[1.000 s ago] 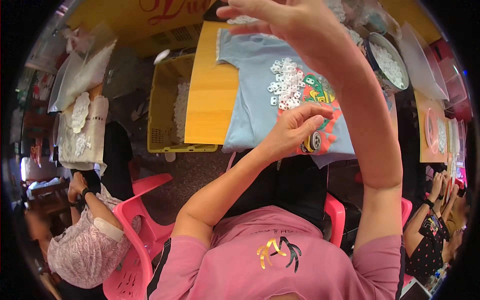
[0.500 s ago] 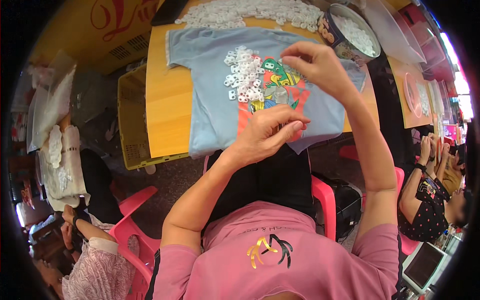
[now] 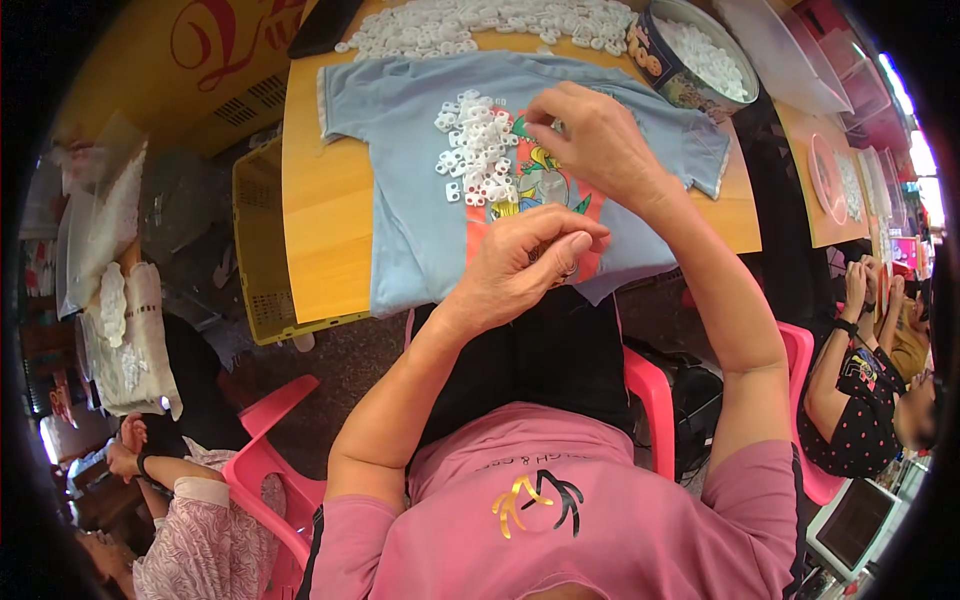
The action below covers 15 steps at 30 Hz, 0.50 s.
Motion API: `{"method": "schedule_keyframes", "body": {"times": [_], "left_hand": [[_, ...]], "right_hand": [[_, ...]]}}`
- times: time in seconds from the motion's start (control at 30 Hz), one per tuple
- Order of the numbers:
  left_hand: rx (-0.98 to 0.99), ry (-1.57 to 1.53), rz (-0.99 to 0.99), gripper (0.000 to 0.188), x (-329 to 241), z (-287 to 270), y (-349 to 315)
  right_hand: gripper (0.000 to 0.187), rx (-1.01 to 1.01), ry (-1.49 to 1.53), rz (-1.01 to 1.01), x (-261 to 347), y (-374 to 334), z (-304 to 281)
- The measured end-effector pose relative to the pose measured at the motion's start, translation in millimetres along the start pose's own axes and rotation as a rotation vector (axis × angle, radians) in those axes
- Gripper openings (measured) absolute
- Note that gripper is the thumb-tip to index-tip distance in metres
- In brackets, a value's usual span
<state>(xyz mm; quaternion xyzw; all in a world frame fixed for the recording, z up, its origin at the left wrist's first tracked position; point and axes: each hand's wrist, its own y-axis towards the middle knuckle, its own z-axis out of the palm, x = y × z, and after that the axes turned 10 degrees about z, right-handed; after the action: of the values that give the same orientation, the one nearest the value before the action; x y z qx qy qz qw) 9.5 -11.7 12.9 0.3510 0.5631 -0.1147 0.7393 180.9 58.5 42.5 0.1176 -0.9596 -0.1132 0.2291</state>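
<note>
A heap of small white plastic pieces with holes (image 3: 475, 150) lies on the printed front of a light blue T-shirt (image 3: 410, 190). My right hand (image 3: 595, 140) reaches over the print, its fingers bent and drawn together at the heap's right edge. Whatever is between those fingertips is too small to make out. Nearer to me, my left hand (image 3: 525, 260) hovers over the shirt's lower part. Its fingers curl in toward the thumb, and they hide anything held there.
More white pieces (image 3: 450, 28) spread along the back of the wooden table (image 3: 325, 220). A round tin (image 3: 650, 60) of white pieces stands back right. A yellow crate (image 3: 262, 240) is left of the table. People sit at both sides, near pink chairs (image 3: 650, 400).
My right hand has moved left toward the heap. My left hand stays curled in nearly the same place. The whole view has shifted slightly.
</note>
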Motion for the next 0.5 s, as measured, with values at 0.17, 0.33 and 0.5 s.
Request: {"method": "schedule_keyframes", "body": {"times": [0.17,0.33,0.5], "left_hand": [[-0.112,-0.243,-0.072,0.020,-3.1,-1.9,0.9],[-0.320,-0.189,0.106,0.020,9.3,1.1,3.1],[-0.232,0.254,0.234,0.022,15.5,3.1,4.0]], "right_hand": [[0.019,0.085,0.495,0.269,11.3,-22.8,-26.5],[0.026,0.204,0.985,0.573,17.1,-61.3,-39.6],[0.024,0.205,1.138,0.632,19.3,-89.5,-30.4]]}}
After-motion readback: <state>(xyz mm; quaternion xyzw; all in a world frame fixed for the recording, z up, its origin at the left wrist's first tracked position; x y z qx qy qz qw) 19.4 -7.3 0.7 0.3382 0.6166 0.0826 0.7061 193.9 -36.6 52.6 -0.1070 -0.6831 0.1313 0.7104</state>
